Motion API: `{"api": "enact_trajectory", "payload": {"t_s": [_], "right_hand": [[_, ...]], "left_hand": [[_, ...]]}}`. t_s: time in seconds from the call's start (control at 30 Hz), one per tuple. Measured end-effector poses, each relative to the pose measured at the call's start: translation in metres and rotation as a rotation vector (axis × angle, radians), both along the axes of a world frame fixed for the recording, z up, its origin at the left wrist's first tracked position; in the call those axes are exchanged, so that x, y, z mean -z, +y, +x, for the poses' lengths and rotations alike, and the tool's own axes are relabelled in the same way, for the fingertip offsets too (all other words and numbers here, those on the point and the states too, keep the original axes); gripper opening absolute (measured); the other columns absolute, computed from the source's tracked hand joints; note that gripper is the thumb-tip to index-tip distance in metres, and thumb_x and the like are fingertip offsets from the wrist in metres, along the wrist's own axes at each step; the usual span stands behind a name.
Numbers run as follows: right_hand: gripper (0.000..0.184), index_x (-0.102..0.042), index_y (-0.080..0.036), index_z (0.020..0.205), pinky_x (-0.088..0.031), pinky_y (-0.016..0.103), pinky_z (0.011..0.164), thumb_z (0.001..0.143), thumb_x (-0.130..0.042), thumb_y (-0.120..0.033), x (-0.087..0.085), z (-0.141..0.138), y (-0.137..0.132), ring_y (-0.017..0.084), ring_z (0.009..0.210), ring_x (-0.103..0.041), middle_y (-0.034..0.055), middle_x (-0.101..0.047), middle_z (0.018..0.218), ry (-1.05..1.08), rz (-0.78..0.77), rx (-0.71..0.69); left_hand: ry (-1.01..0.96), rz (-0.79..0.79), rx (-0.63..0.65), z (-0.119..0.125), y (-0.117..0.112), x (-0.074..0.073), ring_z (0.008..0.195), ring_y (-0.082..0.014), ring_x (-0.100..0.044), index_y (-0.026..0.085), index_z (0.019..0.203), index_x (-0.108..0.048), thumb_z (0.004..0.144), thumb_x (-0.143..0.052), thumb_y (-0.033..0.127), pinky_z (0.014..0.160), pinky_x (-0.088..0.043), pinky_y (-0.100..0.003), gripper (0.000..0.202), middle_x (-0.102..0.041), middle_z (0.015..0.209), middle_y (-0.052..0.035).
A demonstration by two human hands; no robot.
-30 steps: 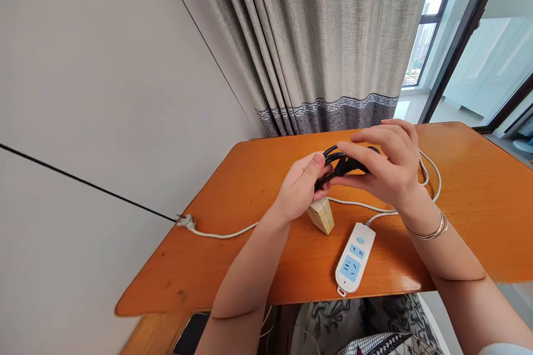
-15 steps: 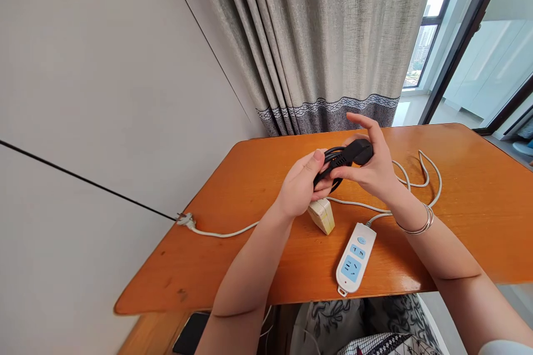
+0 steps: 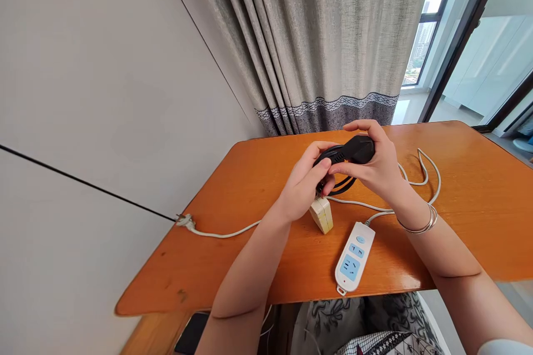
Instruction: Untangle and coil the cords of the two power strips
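Starting with the biggest, we have a pale wall (image 3: 104, 83) on the left, a grey curtain (image 3: 333, 39) beyond, a window (image 3: 422, 47) at right and, before us, a wooden table (image 3: 233, 188), marked near its left corner. Above its middle, our left hand (image 3: 306, 183) is wrapped round a black cord (image 3: 346, 185), thumb pressed on it; our right hand (image 3: 380, 166) curves, index finger raised, around the black plug (image 3: 360, 149) at the cord's end. We judge the coiling well along: much of the cord is in loops. Not yet done, it seems: the plug end juts from the bundle, and nothing of it is set down. Lower, the strip (image 3: 355, 258) lies on the table, its white lead (image 3: 353, 203) spread in slack bends. Smaller are the block (image 3: 322, 215), just below our left hand, and the white plug (image 3: 185, 221) at the table's left edge.
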State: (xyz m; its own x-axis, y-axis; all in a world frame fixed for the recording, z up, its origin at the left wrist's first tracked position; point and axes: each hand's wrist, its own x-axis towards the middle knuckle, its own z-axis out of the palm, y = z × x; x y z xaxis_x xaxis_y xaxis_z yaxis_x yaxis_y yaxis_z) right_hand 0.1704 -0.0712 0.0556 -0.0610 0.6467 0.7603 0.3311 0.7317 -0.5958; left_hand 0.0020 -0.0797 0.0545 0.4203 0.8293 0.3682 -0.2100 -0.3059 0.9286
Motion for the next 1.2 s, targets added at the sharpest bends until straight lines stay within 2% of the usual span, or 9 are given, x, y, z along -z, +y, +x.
{"api": "enact_trajectory", "payload": {"t_s": [0.13,0.27,0.4,0.57,0.67,0.83,0.97,1.1,1.2], "right_hand": [[0.056,-0.055,-0.022,0.106,-0.045,0.027,0.060,0.069,-0.083,-0.053,0.002,-0.001,0.002,0.013,0.065,-0.056,-0.0040,-0.060,0.079,0.010,-0.017,0.044],[0.051,-0.051,-0.023,0.086,-0.039,0.025,0.055,0.065,-0.085,-0.055,0.003,-0.003,0.004,0.011,0.059,-0.049,-0.0066,-0.056,0.071,0.027,-0.018,0.096],[0.053,-0.047,-0.024,0.082,-0.037,0.024,0.053,0.065,-0.085,-0.057,0.003,-0.002,0.004,0.010,0.057,-0.046,-0.0081,-0.051,0.066,-0.001,-0.019,0.144],[0.059,-0.049,-0.024,0.091,-0.041,0.026,0.058,0.063,-0.084,-0.061,0.000,0.002,0.005,0.012,0.063,-0.052,-0.0050,-0.057,0.077,-0.068,0.062,0.215],[0.062,-0.047,-0.024,0.090,-0.042,0.027,0.059,0.061,-0.085,-0.064,-0.002,0.005,0.005,0.013,0.063,-0.052,-0.0042,-0.058,0.077,-0.103,0.111,0.229],[0.062,-0.047,-0.024,0.088,-0.041,0.026,0.057,0.061,-0.084,-0.066,-0.003,0.008,0.004,0.013,0.062,-0.051,-0.0043,-0.058,0.075,-0.130,0.120,0.234],[0.061,-0.047,-0.024,0.087,-0.041,0.026,0.058,0.062,-0.085,-0.065,-0.005,0.009,0.001,0.013,0.063,-0.050,-0.0045,-0.056,0.075,-0.116,0.100,0.208],[0.049,-0.047,-0.024,0.086,-0.043,0.028,0.061,0.075,-0.078,-0.060,-0.008,0.010,-0.002,0.014,0.067,-0.053,-0.0028,-0.055,0.076,-0.066,0.075,0.112],[0.046,-0.049,-0.023,0.091,-0.046,0.029,0.063,0.078,-0.076,-0.058,-0.008,0.009,-0.001,0.014,0.070,-0.055,-0.0018,-0.056,0.082,-0.025,0.070,0.070]], "left_hand": [[-0.008,-0.037,0.043,-0.004,0.003,0.001,0.045,-0.0052,-0.045,0.021,0.118,-0.054,0.081,-0.064,0.033,0.043,-0.033,-0.021,0.041,-0.055,0.078,0.0043],[0.060,-0.030,0.008,-0.002,-0.001,-0.001,0.045,-0.0052,-0.041,0.022,0.120,-0.053,0.079,-0.063,0.020,0.044,-0.031,-0.020,0.042,-0.047,0.067,0.0084],[0.084,-0.041,-0.023,0.000,-0.006,-0.005,0.046,-0.0051,-0.041,0.021,0.119,-0.051,0.086,-0.060,0.024,0.045,-0.030,-0.019,0.035,-0.046,0.067,0.0084],[0.104,-0.025,-0.022,-0.001,-0.006,-0.004,0.048,-0.0049,-0.043,0.020,0.119,-0.050,0.089,-0.060,0.029,0.046,-0.032,-0.020,0.032,-0.052,0.073,0.0062],[0.116,0.001,0.011,-0.001,-0.006,-0.003,0.048,-0.0044,-0.041,0.019,0.119,-0.050,0.091,-0.059,0.031,0.046,-0.033,-0.021,0.032,-0.055,0.076,0.0043],[0.110,-0.040,0.038,0.000,-0.006,-0.003,0.048,-0.0048,-0.039,0.019,0.117,-0.052,0.091,-0.060,0.031,0.045,-0.031,-0.020,0.030,-0.051,0.070,0.0061],[0.128,-0.057,0.026,0.000,-0.007,-0.005,0.049,-0.0054,-0.040,0.020,0.115,-0.053,0.089,-0.063,0.033,0.045,-0.031,-0.020,0.030,-0.051,0.070,0.0059],[0.162,-0.057,0.022,0.001,-0.009,-0.005,0.048,-0.0056,-0.037,0.020,0.108,-0.054,0.089,-0.065,0.039,0.044,-0.030,-0.020,0.030,-0.050,0.068,0.0058],[0.104,-0.070,0.098,0.003,-0.008,-0.005,0.046,-0.0052,-0.032,0.020,0.104,-0.053,0.087,-0.067,0.050,0.042,-0.026,-0.020,0.037,-0.045,0.063,0.0073]]}}
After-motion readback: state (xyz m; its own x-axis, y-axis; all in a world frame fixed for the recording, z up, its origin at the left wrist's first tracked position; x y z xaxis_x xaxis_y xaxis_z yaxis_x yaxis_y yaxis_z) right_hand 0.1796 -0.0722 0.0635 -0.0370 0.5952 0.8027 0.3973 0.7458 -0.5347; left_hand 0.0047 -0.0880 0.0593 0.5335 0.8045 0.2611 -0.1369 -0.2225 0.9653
